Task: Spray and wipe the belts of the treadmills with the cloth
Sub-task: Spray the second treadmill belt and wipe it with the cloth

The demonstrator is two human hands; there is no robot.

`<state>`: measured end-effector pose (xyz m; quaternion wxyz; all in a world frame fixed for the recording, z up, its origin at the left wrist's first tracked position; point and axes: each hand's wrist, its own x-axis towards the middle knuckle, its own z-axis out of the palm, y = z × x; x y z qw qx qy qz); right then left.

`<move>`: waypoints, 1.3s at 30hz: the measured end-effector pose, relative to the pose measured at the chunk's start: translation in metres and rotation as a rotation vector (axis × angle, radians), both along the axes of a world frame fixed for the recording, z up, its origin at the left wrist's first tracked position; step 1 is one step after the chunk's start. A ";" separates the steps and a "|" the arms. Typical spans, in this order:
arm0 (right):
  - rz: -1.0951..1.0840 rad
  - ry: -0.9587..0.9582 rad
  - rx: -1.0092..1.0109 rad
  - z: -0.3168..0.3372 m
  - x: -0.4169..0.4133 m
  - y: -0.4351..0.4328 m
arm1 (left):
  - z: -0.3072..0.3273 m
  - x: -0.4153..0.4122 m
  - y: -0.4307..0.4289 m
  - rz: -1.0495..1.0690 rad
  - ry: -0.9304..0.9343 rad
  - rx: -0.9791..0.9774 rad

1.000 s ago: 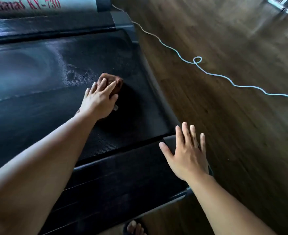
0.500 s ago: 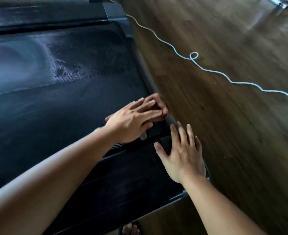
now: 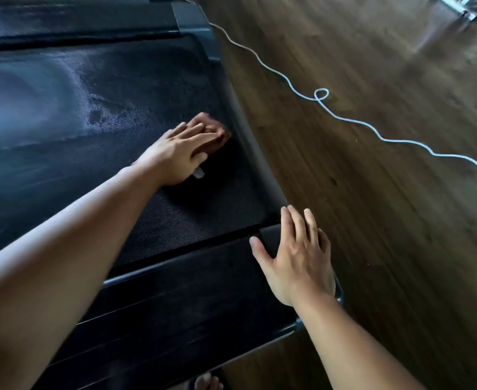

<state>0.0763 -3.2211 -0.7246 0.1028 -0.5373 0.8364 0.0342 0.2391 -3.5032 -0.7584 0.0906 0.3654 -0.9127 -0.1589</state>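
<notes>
A black treadmill belt (image 3: 96,88) fills the left of the view, with a wet speckled patch near its middle. My left hand (image 3: 179,153) presses a brown cloth (image 3: 213,130) flat on the belt near its right edge, fingers straight over the cloth. A small white tag sticks out under the palm. My right hand (image 3: 296,257) rests flat with spread fingers on the treadmill's rear end cover (image 3: 192,299), at its right corner. No spray bottle is in view.
The treadmill's grey side rail (image 3: 248,130) runs along the belt's right edge. A white cable (image 3: 320,95) snakes over the dark wooden floor (image 3: 400,220) to the right. A metal frame part (image 3: 459,7) shows at the top right. Toes (image 3: 206,382) show at the bottom.
My left hand slid the cloth from the belt's rear right corner forward along the right edge. A second ago it was further left. My right hand stayed on the end cover.
</notes>
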 end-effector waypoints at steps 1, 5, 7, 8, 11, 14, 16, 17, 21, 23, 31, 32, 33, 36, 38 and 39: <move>0.002 0.003 -0.007 -0.001 0.000 0.000 | 0.003 -0.017 0.002 -0.050 0.009 -0.015; 0.001 0.006 -0.013 -0.001 -0.001 0.000 | 0.014 -0.055 0.044 -0.342 0.075 -0.129; -0.007 -0.006 0.000 -0.001 -0.001 -0.002 | 0.015 -0.052 0.070 -0.391 0.085 -0.130; -0.011 -0.011 0.004 0.000 -0.001 -0.002 | 0.015 -0.047 0.082 -0.384 0.087 -0.108; -0.020 -0.009 -0.003 0.001 -0.001 -0.002 | 0.012 -0.027 0.110 -0.368 0.106 -0.052; -0.016 -0.018 -0.004 0.001 -0.001 -0.001 | 0.010 -0.004 0.128 -0.358 0.106 -0.014; -0.016 -0.020 -0.010 0.001 -0.002 -0.001 | 0.010 0.009 0.136 -0.320 0.119 -0.019; -0.015 -0.025 -0.013 0.001 -0.001 -0.001 | 0.011 0.015 0.139 -0.285 0.126 -0.032; -0.008 -0.027 0.004 0.003 -0.001 0.000 | 0.017 0.027 0.144 -0.171 0.168 -0.076; -0.003 -0.045 0.022 0.004 -0.002 -0.001 | 0.019 0.030 0.141 -0.122 0.189 -0.064; -0.010 -0.180 -0.069 0.019 -0.005 -0.060 | 0.036 0.060 0.079 0.277 0.347 0.018; -0.005 -0.205 -0.088 0.019 -0.004 -0.075 | 0.038 0.065 0.067 0.332 0.368 0.020; -0.003 -0.233 -0.103 0.019 -0.003 -0.091 | 0.039 0.071 0.056 0.389 0.366 0.009; -0.009 -0.309 -0.134 0.015 -0.002 -0.138 | 0.036 0.087 0.023 0.548 0.319 -0.049; 0.001 -0.319 -0.145 0.011 -0.001 -0.165 | 0.029 0.096 0.003 0.629 0.282 -0.066; 0.014 -0.317 -0.146 0.009 -0.001 -0.177 | 0.025 0.100 -0.006 0.664 0.261 -0.067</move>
